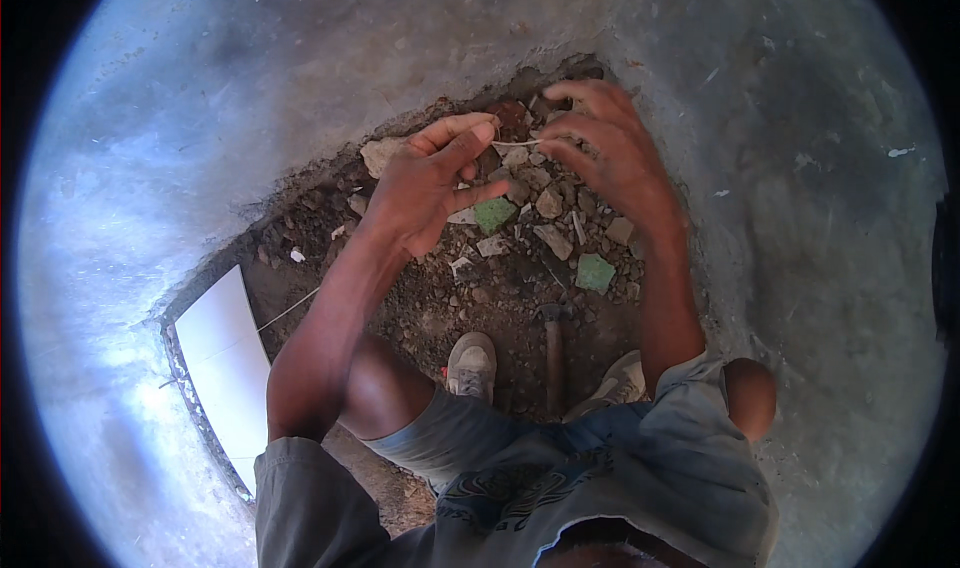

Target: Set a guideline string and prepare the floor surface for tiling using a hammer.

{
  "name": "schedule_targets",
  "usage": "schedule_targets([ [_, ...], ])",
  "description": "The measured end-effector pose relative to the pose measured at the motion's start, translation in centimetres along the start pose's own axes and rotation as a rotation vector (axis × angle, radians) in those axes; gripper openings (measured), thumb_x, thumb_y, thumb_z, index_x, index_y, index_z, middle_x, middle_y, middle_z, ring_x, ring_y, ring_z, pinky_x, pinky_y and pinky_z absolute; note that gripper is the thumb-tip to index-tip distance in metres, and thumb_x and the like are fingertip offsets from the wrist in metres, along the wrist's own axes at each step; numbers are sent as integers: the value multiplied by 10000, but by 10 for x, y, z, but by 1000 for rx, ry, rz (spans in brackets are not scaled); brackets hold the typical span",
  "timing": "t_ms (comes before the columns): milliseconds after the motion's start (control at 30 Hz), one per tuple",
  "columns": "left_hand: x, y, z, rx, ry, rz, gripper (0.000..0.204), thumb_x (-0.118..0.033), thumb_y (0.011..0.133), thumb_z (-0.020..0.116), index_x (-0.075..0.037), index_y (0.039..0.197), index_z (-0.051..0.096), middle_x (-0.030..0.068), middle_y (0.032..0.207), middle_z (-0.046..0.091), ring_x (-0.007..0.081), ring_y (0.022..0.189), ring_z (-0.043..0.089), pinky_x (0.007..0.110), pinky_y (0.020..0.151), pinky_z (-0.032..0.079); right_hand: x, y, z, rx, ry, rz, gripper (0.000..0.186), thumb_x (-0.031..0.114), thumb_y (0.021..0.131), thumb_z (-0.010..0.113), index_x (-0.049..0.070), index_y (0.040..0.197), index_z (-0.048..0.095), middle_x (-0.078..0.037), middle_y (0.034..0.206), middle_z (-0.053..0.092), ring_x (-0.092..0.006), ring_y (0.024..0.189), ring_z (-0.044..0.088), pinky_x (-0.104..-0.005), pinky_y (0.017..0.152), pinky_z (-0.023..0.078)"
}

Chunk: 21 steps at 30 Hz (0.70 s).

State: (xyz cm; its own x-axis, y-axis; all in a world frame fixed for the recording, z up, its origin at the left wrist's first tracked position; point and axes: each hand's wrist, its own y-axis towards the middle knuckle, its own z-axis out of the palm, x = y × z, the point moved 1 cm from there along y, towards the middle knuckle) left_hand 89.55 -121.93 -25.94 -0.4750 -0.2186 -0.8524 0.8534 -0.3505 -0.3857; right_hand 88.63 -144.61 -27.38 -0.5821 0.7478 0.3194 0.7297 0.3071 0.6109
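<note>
You pinch a thin pale string [517,143] taut between left hand [425,183] and right hand [605,153] above rubble; next calls for steady tension.

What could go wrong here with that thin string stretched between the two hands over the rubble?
The string looks thin and taut between the left hand and right hand; a hard pull might snap it or slip it free. The loose stones below could snag it. The hammer lying between the shoes might trip a step.

Hammer [552,340]: lying on dirt between the shoes.
Green shards [594,272]: among rubble.
White board [228,358]: left, on edge.
</note>
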Motion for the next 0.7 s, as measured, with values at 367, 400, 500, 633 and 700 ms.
schedule_targets([
  [367, 11, 4, -1, 23, 187, -4, 134, -216, 990, 665, -93, 1042, 675, -59, 909, 587, 41, 756, 517, 233, 678, 494, 30, 9, -12, 179, 396, 218, 203, 207, 936, 708, 31, 1037, 696, -102, 939, 716, -252, 860, 690, -382, 781, 527],
  [400, 12, 4, -1, 50, 208, -24, 131, -216, 993, 660, -95, 1043, 673, -60, 909, 586, 41, 754, 514, 230, 678, 483, 29, 9, -11, 165, 403, 225, 207, 212, 938, 706, 30, 1037, 696, -101, 938, 717, -248, 863, 690, -381, 782, 527],
  [500, 13, 1, 2, 131, 198, -68, 132, -207, 1001, 645, -93, 1066, 663, -67, 888, 570, 36, 740, 505, 222, 670, 471, 26, 8, -10, 107, 405, 308, 213, 223, 945, 701, 32, 1040, 697, -97, 951, 723, -223, 871, 691, -370, 776, 526],
  [633, 10, -3, 3, 111, 168, -80, 144, -196, 1000, 644, -79, 1082, 655, -70, 851, 544, 31, 730, 499, 226, 654, 463, 21, 7, -10, 52, 457, 402, 216, 236, 961, 681, 37, 1041, 695, -89, 951, 726, -205, 865, 687, -358, 764, 521],
  [700, 8, -4, 3, 97, 152, -101, 150, -197, 998, 647, -70, 1078, 656, -72, 836, 535, 31, 726, 497, 228, 644, 463, 17, 7, -10, 22, 485, 420, 213, 240, 968, 661, 40, 1036, 686, -98, 933, 723, -247, 844, 695, -375, 756, 522],
])
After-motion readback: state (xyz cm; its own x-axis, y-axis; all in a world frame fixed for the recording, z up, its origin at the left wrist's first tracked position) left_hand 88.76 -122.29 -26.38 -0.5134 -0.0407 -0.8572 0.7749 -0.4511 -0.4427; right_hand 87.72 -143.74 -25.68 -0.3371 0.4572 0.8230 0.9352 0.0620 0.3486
